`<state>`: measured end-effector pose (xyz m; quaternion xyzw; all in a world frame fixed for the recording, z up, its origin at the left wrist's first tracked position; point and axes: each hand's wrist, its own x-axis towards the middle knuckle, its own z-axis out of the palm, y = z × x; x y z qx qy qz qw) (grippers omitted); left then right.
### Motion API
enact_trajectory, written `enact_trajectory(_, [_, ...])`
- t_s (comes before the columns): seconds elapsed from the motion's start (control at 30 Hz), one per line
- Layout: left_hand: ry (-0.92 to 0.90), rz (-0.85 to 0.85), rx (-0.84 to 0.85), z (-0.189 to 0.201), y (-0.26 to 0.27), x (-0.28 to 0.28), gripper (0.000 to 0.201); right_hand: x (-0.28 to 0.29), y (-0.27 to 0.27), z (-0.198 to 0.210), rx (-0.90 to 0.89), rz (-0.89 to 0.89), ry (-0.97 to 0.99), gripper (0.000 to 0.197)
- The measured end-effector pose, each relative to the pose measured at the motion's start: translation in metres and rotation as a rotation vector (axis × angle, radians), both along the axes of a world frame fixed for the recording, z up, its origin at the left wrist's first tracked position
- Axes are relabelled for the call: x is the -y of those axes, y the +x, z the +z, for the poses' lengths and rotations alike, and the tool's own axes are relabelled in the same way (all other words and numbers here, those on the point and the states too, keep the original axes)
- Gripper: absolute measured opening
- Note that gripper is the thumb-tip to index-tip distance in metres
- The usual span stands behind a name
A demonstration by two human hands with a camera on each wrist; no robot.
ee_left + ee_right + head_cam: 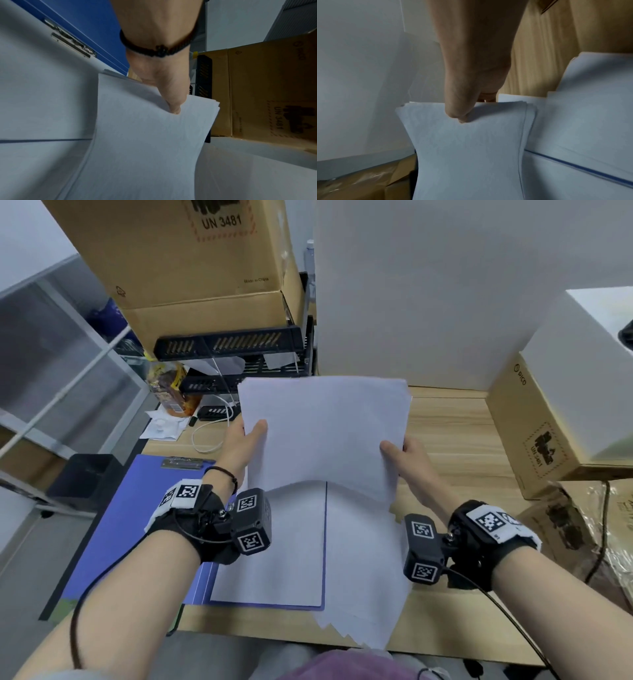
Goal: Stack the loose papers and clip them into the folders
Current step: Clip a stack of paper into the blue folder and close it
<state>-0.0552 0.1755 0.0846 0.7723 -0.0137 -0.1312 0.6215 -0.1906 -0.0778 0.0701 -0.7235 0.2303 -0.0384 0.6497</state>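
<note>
Both hands hold a stack of white paper (325, 433) upright above the wooden desk. My left hand (245, 440) pinches its left edge, thumb on the front. My right hand (402, 455) pinches the right edge the same way. In the left wrist view the thumb (173, 102) presses the stack (145, 142); in the right wrist view the thumb (458, 113) presses the sheets (467, 148). Below lies a blue folder (113, 529) with a metal clip (183, 463) at its top. More white sheets (274, 542) lie on it, and fanned loose sheets (363, 577) lie to their right.
Cardboard boxes (191, 251) sit on a black rack (233, 344) at the back left. A large white box (428, 296) stands behind the papers, and more boxes (548, 419) are at the right. A bottle (169, 392) and white cable (209, 433) lie at the left.
</note>
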Motion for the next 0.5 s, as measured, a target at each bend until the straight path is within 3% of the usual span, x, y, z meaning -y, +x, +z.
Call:
enact_trajectory(0.1, [0.002,0.044,0.045,0.004,0.001,0.005,0.038,0.000,0.013,0.017,0.067,-0.037,0.022,0.022])
enact_trajectory(0.2, [0.044,0.083,-0.006,-0.016,-0.009,-0.003,0.045,-0.002,0.009,-0.003,0.017,-0.031,0.037,0.028])
enact_trajectory(0.37, [0.227,0.045,-0.241,-0.071,-0.030,-0.021,0.030,-0.010,-0.031,-0.056,-0.103,0.027,0.056,0.034])
enact_trajectory(0.5, [0.217,0.116,-0.262,-0.074,-0.027,-0.017,0.029,-0.005,-0.028,-0.059,-0.118,0.017,0.077,0.031])
